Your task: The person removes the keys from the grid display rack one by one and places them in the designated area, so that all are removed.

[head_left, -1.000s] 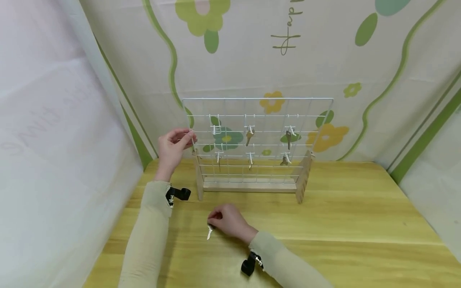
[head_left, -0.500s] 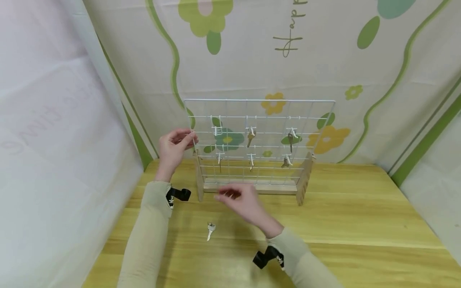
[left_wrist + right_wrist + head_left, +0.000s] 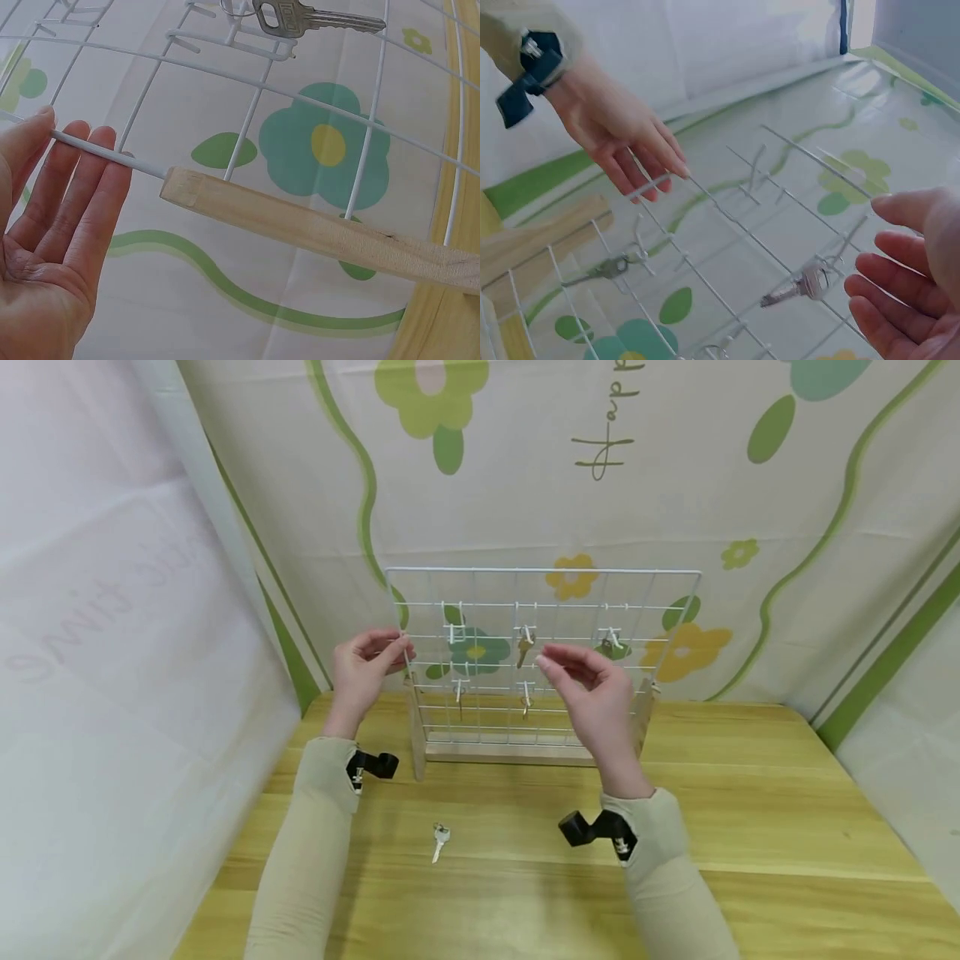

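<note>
A white wire grid rack (image 3: 543, 570) stands upright in a wooden base (image 3: 510, 752). My left hand (image 3: 360, 672) pinches its left side wire between thumb and fingers, just above the wooden post (image 3: 300, 217) in the left wrist view. My right hand (image 3: 600, 693) is raised before the right half of the grid, fingers loosely bent, holding nothing. Close to its fingertips a key (image 3: 522, 652) hangs on the upper middle hook. More keys hang on the lower left and lower middle hooks. The lower right hook is hidden behind my right hand. The upper left hook (image 3: 453, 633) bears no key.
A silver key (image 3: 441, 842) with a small ring lies on the wooden table (image 3: 750, 827) in front of the rack. Behind the rack hangs a flower-printed cloth (image 3: 525, 510), and a white cloth wall (image 3: 112, 693) stands along the left side.
My right hand has let go of the silver key on the table and moved up and right to the front of the grid. My left hand still grips the side wire.
</note>
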